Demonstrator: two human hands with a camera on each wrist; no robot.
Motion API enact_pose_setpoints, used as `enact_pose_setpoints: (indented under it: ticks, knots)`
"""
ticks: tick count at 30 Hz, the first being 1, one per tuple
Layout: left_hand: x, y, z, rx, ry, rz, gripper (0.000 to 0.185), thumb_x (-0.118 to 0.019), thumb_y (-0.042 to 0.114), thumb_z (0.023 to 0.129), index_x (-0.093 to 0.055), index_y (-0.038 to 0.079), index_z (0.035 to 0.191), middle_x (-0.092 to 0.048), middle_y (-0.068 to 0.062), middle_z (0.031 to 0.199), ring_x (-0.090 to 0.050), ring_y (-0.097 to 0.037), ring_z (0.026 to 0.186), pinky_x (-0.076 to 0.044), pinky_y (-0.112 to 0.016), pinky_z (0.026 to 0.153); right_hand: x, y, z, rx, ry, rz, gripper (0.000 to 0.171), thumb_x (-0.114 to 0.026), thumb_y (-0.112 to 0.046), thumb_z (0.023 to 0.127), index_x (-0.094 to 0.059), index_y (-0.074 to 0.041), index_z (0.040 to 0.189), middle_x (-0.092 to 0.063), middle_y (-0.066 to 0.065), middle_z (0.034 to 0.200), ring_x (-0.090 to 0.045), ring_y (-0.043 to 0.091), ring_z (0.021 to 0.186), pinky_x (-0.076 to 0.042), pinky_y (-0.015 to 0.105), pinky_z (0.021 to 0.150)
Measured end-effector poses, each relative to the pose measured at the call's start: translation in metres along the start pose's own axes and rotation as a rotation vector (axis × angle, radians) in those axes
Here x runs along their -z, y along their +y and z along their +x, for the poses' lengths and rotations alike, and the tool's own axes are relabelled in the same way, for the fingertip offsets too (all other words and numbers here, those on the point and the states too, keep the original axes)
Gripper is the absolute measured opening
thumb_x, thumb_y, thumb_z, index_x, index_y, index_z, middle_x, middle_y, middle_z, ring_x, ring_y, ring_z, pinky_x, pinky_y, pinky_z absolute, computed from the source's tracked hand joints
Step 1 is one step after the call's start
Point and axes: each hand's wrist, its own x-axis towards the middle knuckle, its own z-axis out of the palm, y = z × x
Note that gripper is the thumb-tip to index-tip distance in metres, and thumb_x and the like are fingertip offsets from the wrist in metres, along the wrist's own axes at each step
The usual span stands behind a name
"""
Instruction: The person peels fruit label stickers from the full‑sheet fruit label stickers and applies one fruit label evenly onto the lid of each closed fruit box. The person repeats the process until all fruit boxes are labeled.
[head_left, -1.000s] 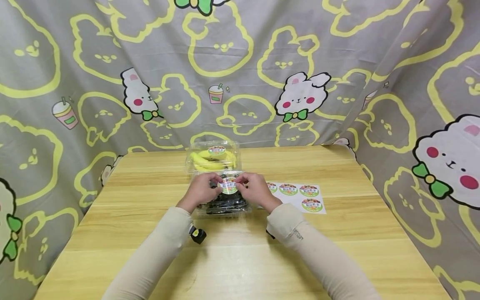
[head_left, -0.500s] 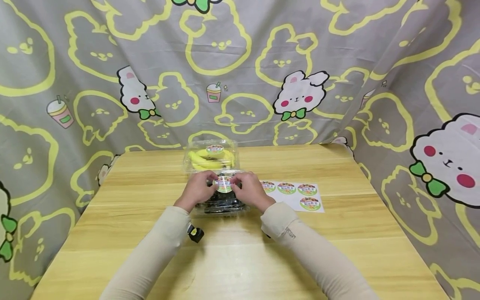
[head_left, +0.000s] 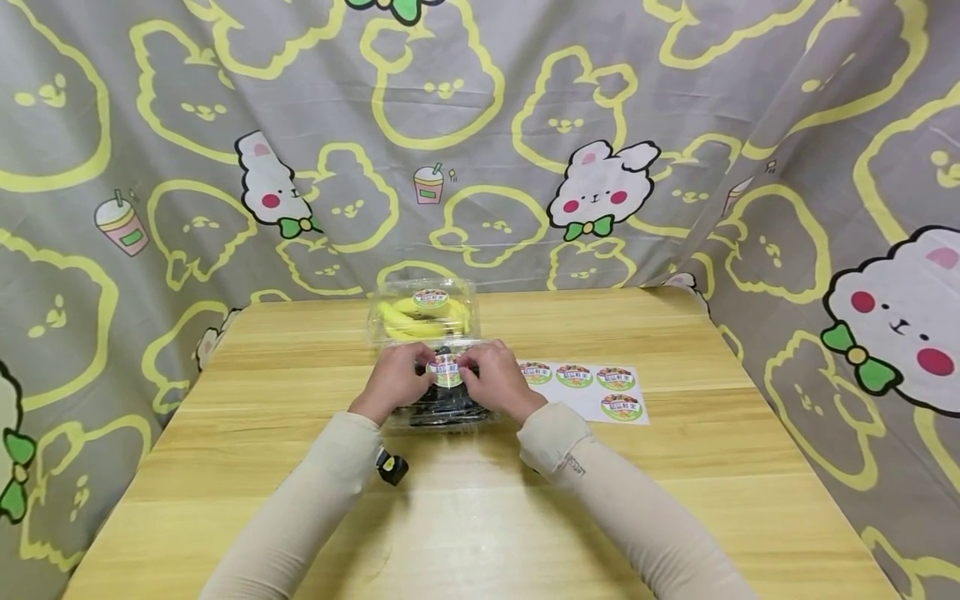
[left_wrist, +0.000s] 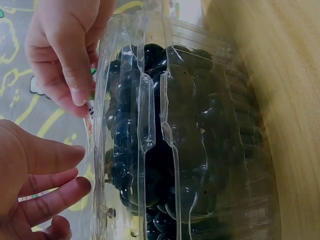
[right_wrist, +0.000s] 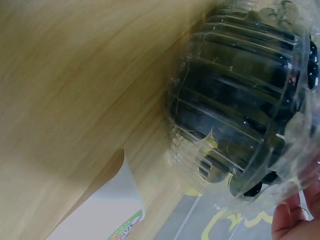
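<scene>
Pressing down from both sides, the left hand [head_left: 396,379] and the right hand [head_left: 495,382] are curled over a round sticker [head_left: 444,370], pinched flat onto the lid of the clear box of dark grapes [head_left: 442,404] near the middle of the bench [head_left: 480,500]. Just behind it a box of bananas [head_left: 424,312] is kept, and a sticker sheet [head_left: 592,387] is laid to the right within reach. Since a second ago the hands have been moved very little, and the sticker is now covered more by the fingers.

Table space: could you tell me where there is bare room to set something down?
The wooden table is bare along its left side and across the near edge. Right of the sticker sheet it is free too. The middle is crowded: both hands work at the dark-fruit box, with the banana box behind.
</scene>
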Motion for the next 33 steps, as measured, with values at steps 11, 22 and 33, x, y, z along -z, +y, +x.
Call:
enact_pose_setpoints:
  ticks: [11, 22, 33]
  knots:
    - [0.0021, -0.0016, 0.001, -0.02, 0.009, 0.03, 0.02, -0.07, 0.011, 0.084, -0.07, 0.006, 0.103, -0.069, -0.011, 0.101, -0.061, -0.034, 0.101, -0.049, -0.047, 0.087, -0.003, -0.0026, 0.0008, -0.023, -0.028, -0.042, 0.012, -0.064, -0.017, 0.092, -0.075, -0.015, 0.098, -0.071, -0.001, 0.099, -0.055, 0.024, 0.1, -0.041, 0.044, 0.088]
    - [0.003, -0.0028, 0.0014, -0.003, 0.0, 0.025, 0.023, -0.07, 0.011, 0.085, -0.069, 0.003, 0.107, -0.07, -0.012, 0.104, -0.061, -0.033, 0.103, -0.049, -0.046, 0.089, -0.0051, -0.0036, 0.002, -0.034, -0.041, -0.087, 0.013, -0.063, -0.019, 0.093, -0.075, -0.016, 0.099, -0.07, 0.0, 0.104, -0.053, 0.024, 0.103, -0.041, 0.042, 0.085]
    - [0.0047, -0.001, -0.0007, -0.03, 0.002, 0.021, 0.025, -0.07, 0.012, 0.086, -0.069, 0.001, 0.109, -0.07, -0.011, 0.104, -0.061, -0.034, 0.106, -0.048, -0.046, 0.092, -0.0075, -0.004, 0.002, -0.028, -0.038, -0.12, 0.013, -0.063, -0.02, 0.093, -0.075, -0.017, 0.098, -0.069, -0.001, 0.104, -0.052, 0.024, 0.105, -0.041, 0.042, 0.087]
